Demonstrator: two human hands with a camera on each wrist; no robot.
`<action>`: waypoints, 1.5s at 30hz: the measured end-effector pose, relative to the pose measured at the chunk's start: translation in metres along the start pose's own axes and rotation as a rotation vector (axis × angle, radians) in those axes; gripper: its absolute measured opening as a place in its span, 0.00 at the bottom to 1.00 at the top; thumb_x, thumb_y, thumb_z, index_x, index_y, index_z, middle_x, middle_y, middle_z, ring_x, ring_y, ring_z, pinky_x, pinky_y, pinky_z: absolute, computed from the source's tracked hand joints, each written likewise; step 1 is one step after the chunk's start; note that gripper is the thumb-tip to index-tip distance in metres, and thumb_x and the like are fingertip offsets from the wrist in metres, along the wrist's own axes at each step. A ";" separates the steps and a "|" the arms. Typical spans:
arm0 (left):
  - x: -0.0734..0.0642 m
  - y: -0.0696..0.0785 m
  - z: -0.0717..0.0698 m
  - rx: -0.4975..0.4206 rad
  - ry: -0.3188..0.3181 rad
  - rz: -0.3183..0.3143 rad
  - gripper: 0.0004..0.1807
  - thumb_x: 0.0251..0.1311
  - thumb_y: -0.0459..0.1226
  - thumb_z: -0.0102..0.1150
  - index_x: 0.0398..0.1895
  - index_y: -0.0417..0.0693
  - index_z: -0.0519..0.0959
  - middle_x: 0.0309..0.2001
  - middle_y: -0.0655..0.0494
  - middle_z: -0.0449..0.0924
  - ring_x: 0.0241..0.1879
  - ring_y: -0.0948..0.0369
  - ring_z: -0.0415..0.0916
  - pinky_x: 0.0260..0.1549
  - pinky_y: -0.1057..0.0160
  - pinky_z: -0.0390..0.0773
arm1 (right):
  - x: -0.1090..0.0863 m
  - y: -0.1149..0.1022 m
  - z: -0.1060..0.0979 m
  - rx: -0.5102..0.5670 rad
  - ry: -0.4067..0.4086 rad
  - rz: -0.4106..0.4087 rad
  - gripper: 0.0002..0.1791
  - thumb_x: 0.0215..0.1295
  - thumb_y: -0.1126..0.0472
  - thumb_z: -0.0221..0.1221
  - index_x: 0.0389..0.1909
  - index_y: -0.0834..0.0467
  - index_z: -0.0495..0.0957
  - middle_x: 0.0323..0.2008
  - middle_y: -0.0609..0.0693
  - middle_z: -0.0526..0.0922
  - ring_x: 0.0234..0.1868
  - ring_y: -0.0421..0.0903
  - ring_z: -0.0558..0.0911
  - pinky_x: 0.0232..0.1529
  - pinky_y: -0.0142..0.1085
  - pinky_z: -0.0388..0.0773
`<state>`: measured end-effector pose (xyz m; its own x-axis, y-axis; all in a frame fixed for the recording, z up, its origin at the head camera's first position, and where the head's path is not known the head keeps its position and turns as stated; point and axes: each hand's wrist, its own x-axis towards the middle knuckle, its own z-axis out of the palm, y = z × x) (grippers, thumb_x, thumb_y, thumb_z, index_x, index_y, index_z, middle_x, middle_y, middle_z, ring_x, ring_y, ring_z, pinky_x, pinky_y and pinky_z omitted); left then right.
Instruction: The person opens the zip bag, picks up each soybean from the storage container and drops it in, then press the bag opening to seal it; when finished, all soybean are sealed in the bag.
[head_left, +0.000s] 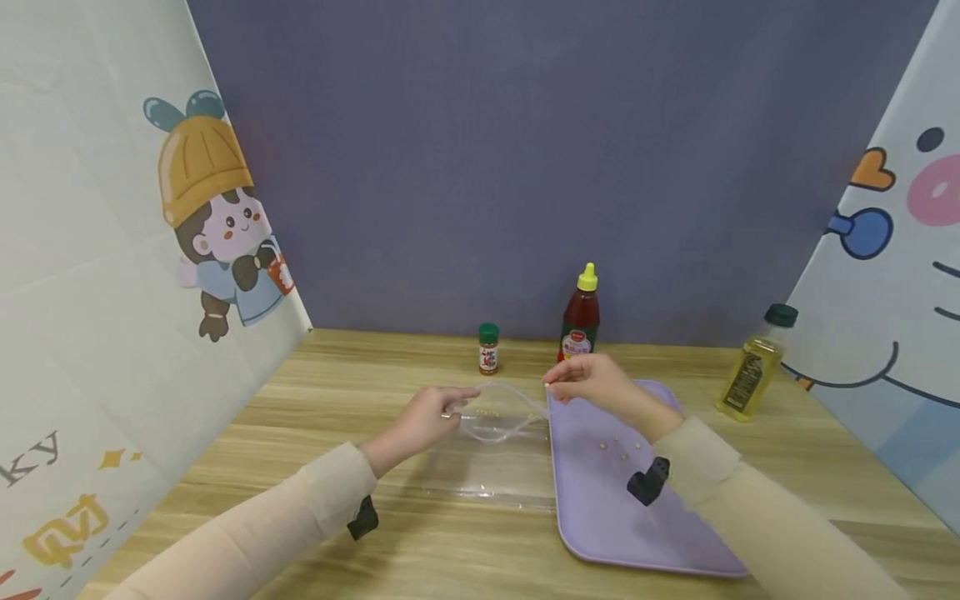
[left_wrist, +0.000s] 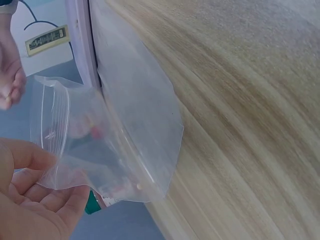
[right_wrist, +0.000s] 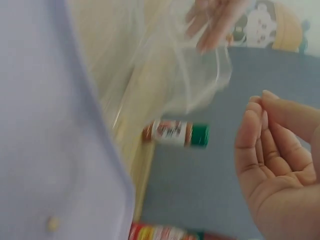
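Note:
A clear zip-top plastic bag (head_left: 487, 475) lies on the wooden table, its mouth raised and spread apart. My left hand (head_left: 429, 414) pinches the bag's rim between thumb and fingers. Inside the bag are several small yellow beans (head_left: 487, 412). To the right of the opening, above the edge of a purple tray (head_left: 622, 525), my right hand (head_left: 600, 387) has thumb and forefinger tips together. A tiny pale bean (left_wrist: 8, 97) shows at those fingertips in the left wrist view; the fingers mostly hide it. Several beans (head_left: 603, 446) lie scattered on the tray.
Behind the bag stands a green-capped spice jar (head_left: 488, 354). A red sauce bottle (head_left: 581, 323) with a yellow nozzle is at the tray's far end. An oil bottle (head_left: 750, 375) stands right of the tray. A dark partition (head_left: 525, 167) closes off the table's back.

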<state>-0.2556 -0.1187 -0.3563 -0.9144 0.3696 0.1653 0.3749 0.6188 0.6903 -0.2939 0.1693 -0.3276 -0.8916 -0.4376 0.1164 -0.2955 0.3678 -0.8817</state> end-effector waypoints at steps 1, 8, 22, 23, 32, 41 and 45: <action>0.000 0.000 0.000 -0.002 0.002 0.003 0.28 0.56 0.23 0.52 0.62 0.44 0.74 0.60 0.40 0.76 0.11 0.68 0.53 0.11 0.76 0.61 | 0.003 -0.004 0.005 -0.004 -0.007 -0.014 0.15 0.61 0.64 0.63 0.44 0.72 0.80 0.35 0.57 0.87 0.30 0.41 0.82 0.38 0.38 0.83; 0.001 -0.001 0.001 0.006 0.012 0.030 0.28 0.54 0.23 0.52 0.61 0.43 0.75 0.59 0.39 0.77 0.12 0.67 0.55 0.12 0.74 0.64 | 0.017 -0.021 0.035 -0.058 -0.033 -0.052 0.11 0.59 0.66 0.64 0.39 0.71 0.83 0.30 0.58 0.87 0.26 0.40 0.80 0.33 0.40 0.83; 0.001 0.001 -0.001 -0.008 0.011 0.030 0.28 0.55 0.23 0.52 0.61 0.44 0.75 0.60 0.41 0.77 0.13 0.67 0.56 0.12 0.75 0.64 | 0.008 -0.006 0.019 -0.072 0.016 -0.005 0.14 0.60 0.62 0.64 0.43 0.69 0.83 0.30 0.55 0.87 0.27 0.39 0.81 0.35 0.41 0.83; 0.000 0.001 -0.001 -0.011 0.011 0.028 0.28 0.55 0.22 0.52 0.61 0.44 0.75 0.60 0.41 0.77 0.12 0.67 0.55 0.12 0.76 0.63 | 0.006 -0.005 0.015 -0.077 0.017 -0.005 0.15 0.61 0.62 0.64 0.43 0.69 0.83 0.30 0.55 0.88 0.27 0.39 0.81 0.35 0.40 0.83; -0.001 -0.001 -0.002 -0.029 -0.003 0.028 0.28 0.55 0.22 0.52 0.62 0.42 0.74 0.61 0.40 0.75 0.12 0.67 0.54 0.12 0.76 0.62 | -0.017 0.019 -0.021 -0.105 0.004 0.078 0.17 0.62 0.61 0.63 0.46 0.70 0.81 0.35 0.55 0.87 0.31 0.41 0.82 0.39 0.44 0.83; -0.002 -0.004 -0.001 -0.040 -0.007 0.034 0.28 0.56 0.22 0.52 0.62 0.42 0.74 0.61 0.39 0.75 0.11 0.67 0.52 0.12 0.76 0.62 | -0.036 0.055 -0.050 -0.194 -0.011 0.176 0.18 0.62 0.62 0.62 0.47 0.71 0.80 0.38 0.56 0.87 0.31 0.41 0.79 0.36 0.39 0.81; -0.001 -0.005 0.000 -0.036 0.004 0.037 0.28 0.55 0.22 0.52 0.62 0.42 0.75 0.60 0.40 0.76 0.12 0.67 0.53 0.12 0.76 0.62 | -0.045 0.069 -0.062 -0.237 -0.014 0.241 0.17 0.60 0.64 0.63 0.46 0.72 0.80 0.36 0.53 0.86 0.30 0.40 0.77 0.33 0.36 0.78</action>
<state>-0.2564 -0.1222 -0.3603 -0.9006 0.3891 0.1935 0.4026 0.5794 0.7087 -0.2952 0.2653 -0.3653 -0.9413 -0.3253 -0.0900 -0.1498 0.6418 -0.7521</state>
